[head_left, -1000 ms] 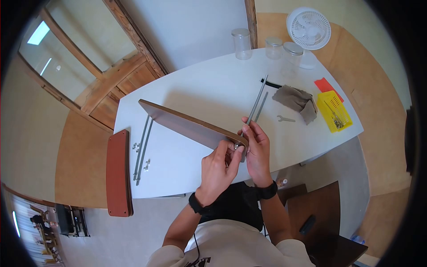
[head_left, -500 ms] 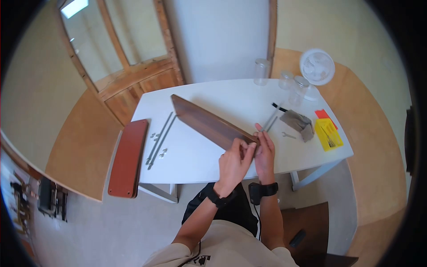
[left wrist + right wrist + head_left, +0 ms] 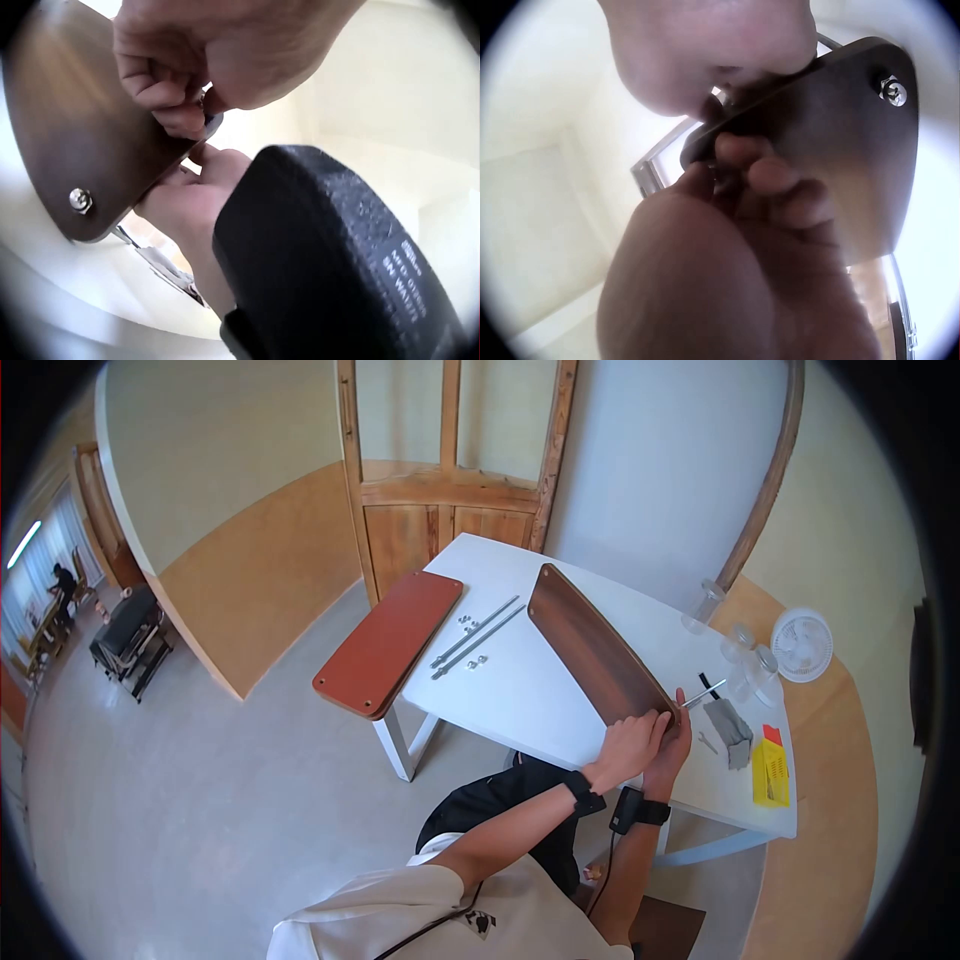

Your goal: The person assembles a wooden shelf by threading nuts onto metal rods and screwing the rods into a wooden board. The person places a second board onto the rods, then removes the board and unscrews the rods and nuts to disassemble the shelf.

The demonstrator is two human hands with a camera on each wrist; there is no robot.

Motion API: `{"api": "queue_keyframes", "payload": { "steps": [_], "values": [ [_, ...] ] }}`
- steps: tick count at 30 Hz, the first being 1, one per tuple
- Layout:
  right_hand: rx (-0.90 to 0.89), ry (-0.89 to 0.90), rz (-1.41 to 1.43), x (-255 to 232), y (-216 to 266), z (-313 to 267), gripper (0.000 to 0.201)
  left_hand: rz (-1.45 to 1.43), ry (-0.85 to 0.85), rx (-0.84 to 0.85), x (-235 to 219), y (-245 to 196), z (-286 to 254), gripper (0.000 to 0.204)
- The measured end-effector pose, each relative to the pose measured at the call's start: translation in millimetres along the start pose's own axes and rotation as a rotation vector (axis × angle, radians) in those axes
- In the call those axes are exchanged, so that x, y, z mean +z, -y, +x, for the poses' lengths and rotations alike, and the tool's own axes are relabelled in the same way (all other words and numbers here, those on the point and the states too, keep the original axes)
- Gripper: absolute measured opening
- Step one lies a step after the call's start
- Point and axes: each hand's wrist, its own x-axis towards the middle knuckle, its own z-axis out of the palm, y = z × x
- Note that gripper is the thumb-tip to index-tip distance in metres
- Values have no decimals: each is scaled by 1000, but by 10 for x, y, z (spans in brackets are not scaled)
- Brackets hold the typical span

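Note:
A dark brown board point(image 3: 595, 645) stands tilted over the white table, its near corner between both hands. The left hand point(image 3: 632, 748) has its fingertips at that corner; in the left wrist view the left hand point(image 3: 225, 52) pinches a small shiny metal fastener point(image 3: 201, 97), largely covered by fingers. Behind the board's edge, the right hand point(image 3: 668, 752) holds the near end of a metal rod point(image 3: 708, 692), which points away to the right. Its grip is partly hidden. A bolt end with a nut point(image 3: 892, 91) shows at the board's other corner in the right wrist view.
Reddish-brown boards point(image 3: 390, 645) lie stacked over the table's left end. Beside them are two rods point(image 3: 480, 640) and several small fasteners point(image 3: 478, 661). To the right are jars point(image 3: 765, 660), a grey cloth point(image 3: 730, 732), a wrench point(image 3: 707, 742), a yellow basket point(image 3: 770, 778) and a fan point(image 3: 802, 645).
The head view has swung left, so the table and hands appear farther right. Both hands stay at the same board corner, and the rod is still at the right hand.

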Motion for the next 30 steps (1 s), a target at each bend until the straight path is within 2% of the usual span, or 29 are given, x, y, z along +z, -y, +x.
{"api": "queue_keyframes", "payload": {
  "steps": [3,5,7,8,9,11,12,13,16,19,20,21,23,24,26,27,29,30],
  "values": [
    [10,28,65,-126,-58,73,50,-65,12,-23,-74,-60,-7,36],
    [4,32,1,-146,-31,84,50,-72,10,-8,-177,-136,-57,33],
    [-7,34,-59,-100,-26,78,49,-159,-133,124,-232,-166,-70,29],
    [-20,8,-67,-75,-40,81,49,-156,-178,215,-198,-117,-47,24],
    [-35,-16,-75,-69,-54,104,48,-169,-180,231,-192,-127,-39,24],
    [-76,2,-59,-131,-76,121,48,29,-72,91,-210,-157,-22,21],
    [-59,7,-53,-121,-74,104,49,67,-53,79,-206,-161,-17,21],
    [-45,7,-44,-71,-55,83,49,58,-45,103,-234,-178,-39,21],
    [-61,0,-33,-74,-26,100,44,-93,-172,245,-259,-158,-87,23],
    [-83,-37,-54,-81,-39,100,39,12,-72,250,-227,-79,-81,24],
    [-90,-45,-91,-83,-27,102,41,92,-38,190,-195,-72,-93,28],
    [-93,-54,-127,-79,-20,99,44,93,-20,199,-175,-69,-80,28],
    [-102,-46,-102,-106,4,85,42,83,88,72,-130,-42,-44,31],
    [-65,-51,-119,-94,40,64,41,90,109,74,-119,-24,-24,31],
    [-26,-80,-121,-84,47,49,41,-182,191,-24,-109,26,19,38],
    [-47,-63,-129,-78,37,69,40,-170,216,-24,-100,36,26,38],
    [-71,-76,-121,-111,7,84,40,-9,-6,96,-128,-19,6,37],
    [-61,-64,-113,-137,-11,97,39,-35,-58,92,-236,-194,-4,37]
  ]
}}
